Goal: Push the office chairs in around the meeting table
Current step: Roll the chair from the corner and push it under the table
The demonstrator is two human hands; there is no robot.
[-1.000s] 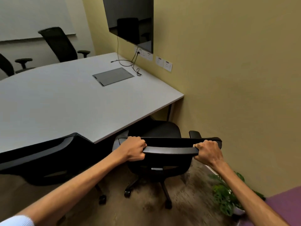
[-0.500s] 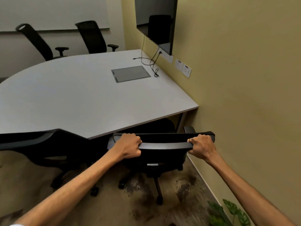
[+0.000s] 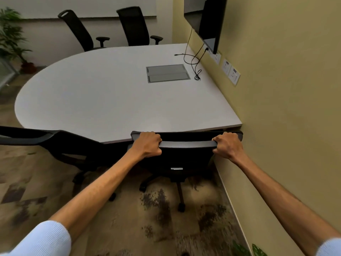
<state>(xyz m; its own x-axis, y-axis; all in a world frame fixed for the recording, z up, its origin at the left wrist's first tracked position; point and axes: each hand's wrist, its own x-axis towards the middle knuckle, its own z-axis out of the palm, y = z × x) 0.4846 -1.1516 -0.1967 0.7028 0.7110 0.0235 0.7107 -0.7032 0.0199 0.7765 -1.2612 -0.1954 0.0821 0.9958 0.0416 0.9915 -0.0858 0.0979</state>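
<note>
Left hand (image 3: 147, 144): fingers curl tight over the top bar of the near chair (image 3: 184, 156), so the push goes straight.
Right hand (image 3: 226, 145): fingers wrap the same bar at the other end — two hands keep the chair from turning.
Near chair: its back top sits right at the edge of the meeting table (image 3: 114, 97), beside the wall (image 3: 286, 108). It looks almost all the way in.
Next chair (image 3: 60, 145): on the left, partly under the table, untouched.
Far chairs (image 3: 103, 28): two across the table — I cannot tell if they are tucked in.

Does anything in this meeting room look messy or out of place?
Mostly tidy. A loose black cable trails over the table, and the far-left chair leans back, askew beside its upright neighbour.
</note>
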